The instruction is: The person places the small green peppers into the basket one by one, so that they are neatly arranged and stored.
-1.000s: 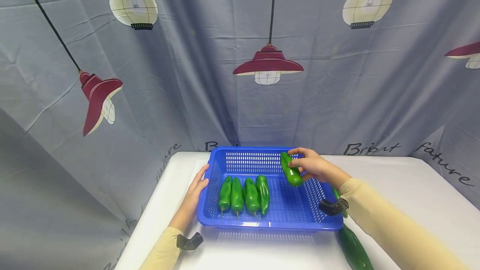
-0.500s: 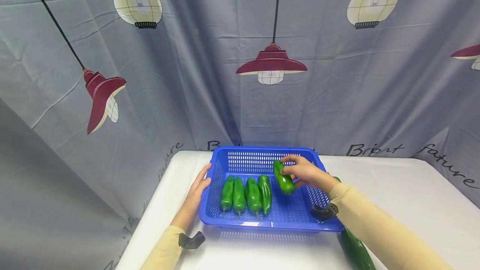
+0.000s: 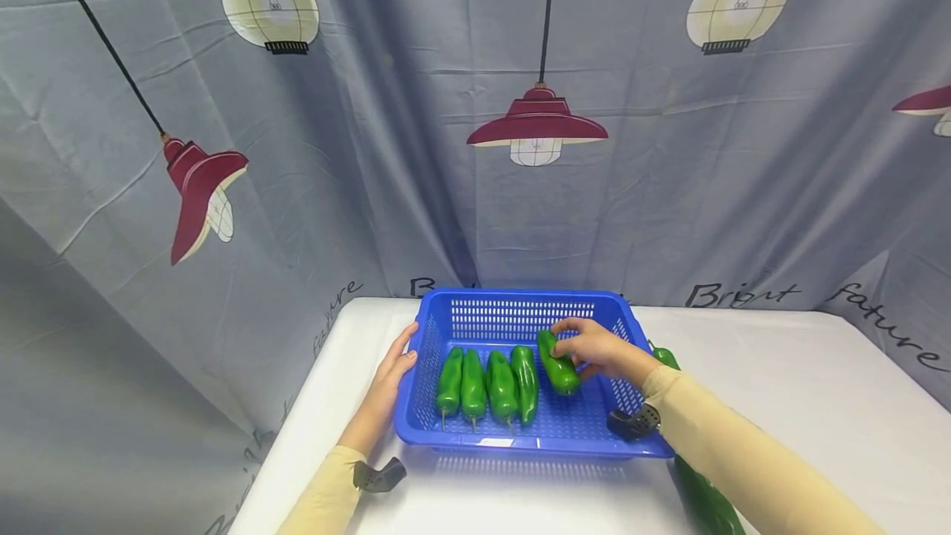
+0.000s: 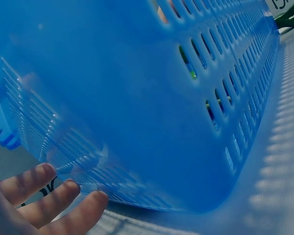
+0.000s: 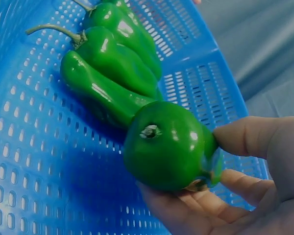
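My right hand point(image 3: 598, 351) pinches a green pepper point(image 3: 555, 368) between thumb and fingers, inside the blue basket point(image 3: 513, 441). In the right wrist view, the held pepper point(image 5: 161, 147) shows its blunt end with a small stem scar, and it overlaps a neighbouring pepper point(image 5: 100, 90). Several green peppers point(image 3: 473, 386) lie side by side in the basket's left half, stems toward the near side. My left hand point(image 3: 386, 382) rests against the basket's left side, its fingers point(image 4: 78, 215) extended and spread by the outer wall in the left wrist view.
A long dark green vegetable point(image 3: 706, 498) lies on the white table point(image 3: 773, 370) under my right forearm, partly hidden. Another green pepper point(image 3: 664, 356) shows just right of the basket. A grey printed curtain point(image 3: 669, 213) hangs behind the table.
My right hand has carried the pepper left and down, from the basket's back right to beside the row. The left hand stays at the basket's side.
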`<action>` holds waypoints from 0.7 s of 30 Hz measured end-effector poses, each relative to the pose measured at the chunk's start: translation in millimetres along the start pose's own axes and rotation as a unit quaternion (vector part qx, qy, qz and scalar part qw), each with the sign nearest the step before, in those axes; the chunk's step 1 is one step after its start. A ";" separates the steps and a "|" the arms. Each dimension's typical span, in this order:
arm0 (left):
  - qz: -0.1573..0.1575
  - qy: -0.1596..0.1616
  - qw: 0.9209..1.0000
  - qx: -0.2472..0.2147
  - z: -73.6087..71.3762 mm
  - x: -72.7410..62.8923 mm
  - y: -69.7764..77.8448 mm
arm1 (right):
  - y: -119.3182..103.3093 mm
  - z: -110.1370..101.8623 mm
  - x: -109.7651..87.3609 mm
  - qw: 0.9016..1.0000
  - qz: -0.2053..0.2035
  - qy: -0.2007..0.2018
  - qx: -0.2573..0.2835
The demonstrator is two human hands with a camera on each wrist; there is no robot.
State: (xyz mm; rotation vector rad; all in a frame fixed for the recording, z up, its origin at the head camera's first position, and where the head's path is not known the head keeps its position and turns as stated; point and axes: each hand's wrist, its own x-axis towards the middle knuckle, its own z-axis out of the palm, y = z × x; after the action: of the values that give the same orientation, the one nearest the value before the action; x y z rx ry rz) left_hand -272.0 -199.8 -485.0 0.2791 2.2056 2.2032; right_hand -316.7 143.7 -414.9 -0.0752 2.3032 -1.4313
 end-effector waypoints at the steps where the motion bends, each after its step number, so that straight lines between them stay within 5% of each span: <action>1: 0.000 -0.001 1.000 -0.001 0.0 -0.3 0.4 | 0.3 0.2 0.5 1.000 0.002 -0.001 -0.005; 21: -0.002 0.000 1.000 -0.001 -0.8 0.0 -0.4 | 1.1 12.7 6.4 0.997 0.035 -0.022 -0.067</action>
State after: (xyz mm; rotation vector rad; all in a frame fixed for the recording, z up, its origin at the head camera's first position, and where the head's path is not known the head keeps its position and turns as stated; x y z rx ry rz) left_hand -272.2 -200.7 -485.4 0.2738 2.2014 2.2048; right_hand -317.5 131.9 -422.7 -0.0632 2.3394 -1.2285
